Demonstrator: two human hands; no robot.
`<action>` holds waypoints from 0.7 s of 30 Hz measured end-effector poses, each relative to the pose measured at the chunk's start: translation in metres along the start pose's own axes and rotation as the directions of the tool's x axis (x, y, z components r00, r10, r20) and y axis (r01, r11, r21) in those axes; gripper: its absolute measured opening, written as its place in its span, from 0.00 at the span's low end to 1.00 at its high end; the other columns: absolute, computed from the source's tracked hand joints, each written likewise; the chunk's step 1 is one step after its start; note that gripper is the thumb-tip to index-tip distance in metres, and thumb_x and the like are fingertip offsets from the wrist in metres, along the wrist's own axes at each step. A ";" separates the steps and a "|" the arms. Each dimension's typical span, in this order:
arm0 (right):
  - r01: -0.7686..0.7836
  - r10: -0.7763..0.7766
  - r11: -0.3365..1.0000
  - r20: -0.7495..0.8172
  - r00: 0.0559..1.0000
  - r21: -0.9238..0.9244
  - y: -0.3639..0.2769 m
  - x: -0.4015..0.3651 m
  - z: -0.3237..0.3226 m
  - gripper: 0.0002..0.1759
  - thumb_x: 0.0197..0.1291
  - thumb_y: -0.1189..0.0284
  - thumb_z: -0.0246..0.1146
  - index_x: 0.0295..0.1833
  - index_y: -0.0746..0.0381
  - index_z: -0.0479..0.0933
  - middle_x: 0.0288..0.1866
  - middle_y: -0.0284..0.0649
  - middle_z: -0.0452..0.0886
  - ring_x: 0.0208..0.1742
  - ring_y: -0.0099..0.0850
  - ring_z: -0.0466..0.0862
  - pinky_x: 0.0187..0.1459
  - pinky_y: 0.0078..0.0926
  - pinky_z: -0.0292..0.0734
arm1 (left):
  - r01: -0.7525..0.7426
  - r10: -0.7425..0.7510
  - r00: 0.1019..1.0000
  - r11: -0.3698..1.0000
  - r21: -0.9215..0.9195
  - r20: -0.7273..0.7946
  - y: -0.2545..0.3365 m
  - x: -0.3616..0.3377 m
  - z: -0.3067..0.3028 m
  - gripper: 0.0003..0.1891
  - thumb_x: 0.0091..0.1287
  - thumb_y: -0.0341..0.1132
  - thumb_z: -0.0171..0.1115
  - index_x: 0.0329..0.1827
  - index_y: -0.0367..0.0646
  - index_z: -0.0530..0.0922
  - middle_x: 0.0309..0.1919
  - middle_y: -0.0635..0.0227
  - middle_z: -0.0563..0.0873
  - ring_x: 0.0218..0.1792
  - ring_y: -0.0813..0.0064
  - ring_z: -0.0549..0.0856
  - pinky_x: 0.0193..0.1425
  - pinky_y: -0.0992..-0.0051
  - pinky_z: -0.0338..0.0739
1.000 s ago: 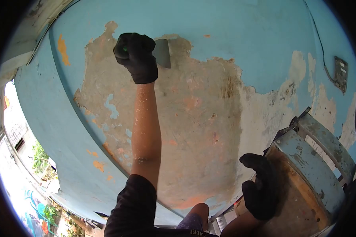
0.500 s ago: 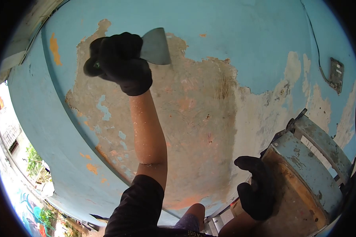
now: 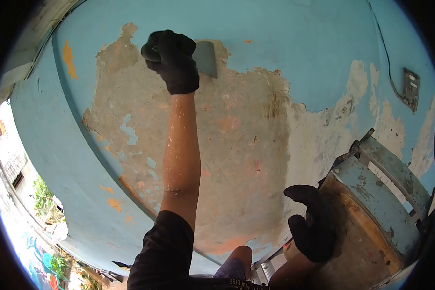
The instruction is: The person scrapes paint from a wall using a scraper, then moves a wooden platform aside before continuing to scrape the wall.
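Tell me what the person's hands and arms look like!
Both the left hand and the right hand wear black gloves. A short black sleeve covers the left upper arm, and little pale specks dot the left forearm. No sleeve shows on the right forearm.

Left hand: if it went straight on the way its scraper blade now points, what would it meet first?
After a narrow strip of bare wall, the scraper blade would probably meet the ragged edge of the blue paint. Whether the blade already touches the wall, I cannot tell.
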State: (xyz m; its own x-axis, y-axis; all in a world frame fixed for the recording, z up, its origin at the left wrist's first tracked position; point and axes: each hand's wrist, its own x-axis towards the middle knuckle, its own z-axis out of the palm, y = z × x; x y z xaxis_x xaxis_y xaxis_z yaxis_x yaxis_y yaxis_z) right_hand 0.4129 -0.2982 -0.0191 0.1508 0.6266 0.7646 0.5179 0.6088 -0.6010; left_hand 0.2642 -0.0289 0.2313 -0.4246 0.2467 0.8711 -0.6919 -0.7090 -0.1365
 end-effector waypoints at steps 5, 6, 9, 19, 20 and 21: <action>-0.001 0.002 0.997 -0.017 1.000 0.072 0.001 0.002 0.001 0.27 0.45 0.80 0.69 0.55 0.67 0.77 0.54 0.45 0.81 0.57 0.40 0.80 0.59 0.35 0.73 | -0.239 0.187 0.961 0.933 0.269 0.203 -0.027 0.021 -0.053 0.08 0.66 0.26 0.55 0.29 0.46 0.67 0.20 0.72 0.67 0.19 0.80 0.68 0.22 0.76 0.66; 0.010 -0.009 0.999 -0.016 1.000 0.031 0.000 0.001 0.001 0.26 0.46 0.80 0.69 0.55 0.66 0.77 0.54 0.45 0.82 0.57 0.39 0.81 0.59 0.34 0.74 | -0.136 0.144 0.988 0.981 0.139 -0.053 -0.023 -0.020 -0.004 0.07 0.66 0.27 0.55 0.31 0.47 0.67 0.21 0.74 0.66 0.20 0.81 0.68 0.22 0.76 0.65; 0.011 -0.011 1.000 -0.016 1.000 0.007 0.002 0.003 0.002 0.25 0.47 0.80 0.69 0.55 0.66 0.77 0.54 0.44 0.82 0.56 0.37 0.81 0.57 0.33 0.74 | 0.000 -0.003 1.000 0.991 0.133 0.019 -0.012 -0.010 -0.003 0.09 0.66 0.27 0.55 0.31 0.47 0.65 0.19 0.73 0.66 0.20 0.80 0.68 0.22 0.78 0.63; -0.026 0.020 0.971 0.029 0.999 0.238 0.005 0.004 0.007 0.22 0.53 0.83 0.64 0.56 0.66 0.76 0.54 0.44 0.82 0.56 0.34 0.82 0.55 0.32 0.77 | -0.034 -0.022 0.986 0.944 0.329 0.164 -0.025 -0.018 -0.026 0.04 0.65 0.27 0.60 0.34 0.39 0.74 0.37 0.65 0.77 0.37 0.73 0.78 0.35 0.73 0.73; -0.026 0.020 0.974 0.028 0.999 0.226 0.003 0.003 0.007 0.22 0.53 0.83 0.64 0.56 0.66 0.76 0.54 0.44 0.82 0.56 0.34 0.82 0.55 0.32 0.77 | 0.042 -0.069 0.960 0.994 0.104 0.271 0.004 -0.022 -0.007 0.03 0.66 0.27 0.59 0.34 0.39 0.74 0.25 0.70 0.76 0.25 0.77 0.76 0.30 0.76 0.72; -0.067 0.059 0.960 0.040 0.997 0.271 0.001 0.003 0.006 0.22 0.53 0.84 0.63 0.56 0.66 0.76 0.55 0.43 0.82 0.56 0.34 0.82 0.55 0.32 0.77 | 0.058 -0.046 0.979 0.997 -0.056 0.196 0.020 -0.024 0.007 0.03 0.66 0.26 0.57 0.33 0.39 0.74 0.17 0.74 0.72 0.18 0.80 0.71 0.27 0.79 0.68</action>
State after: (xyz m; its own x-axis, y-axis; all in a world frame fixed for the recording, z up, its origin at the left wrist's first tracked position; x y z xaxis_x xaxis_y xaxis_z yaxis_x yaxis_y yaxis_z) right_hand 0.4083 -0.2928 -0.0187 0.1468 0.6802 0.7182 0.2585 0.6744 -0.6916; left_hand 0.2642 -0.0537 0.2106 -0.2694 0.1445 0.9521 -0.7471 -0.6552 -0.1120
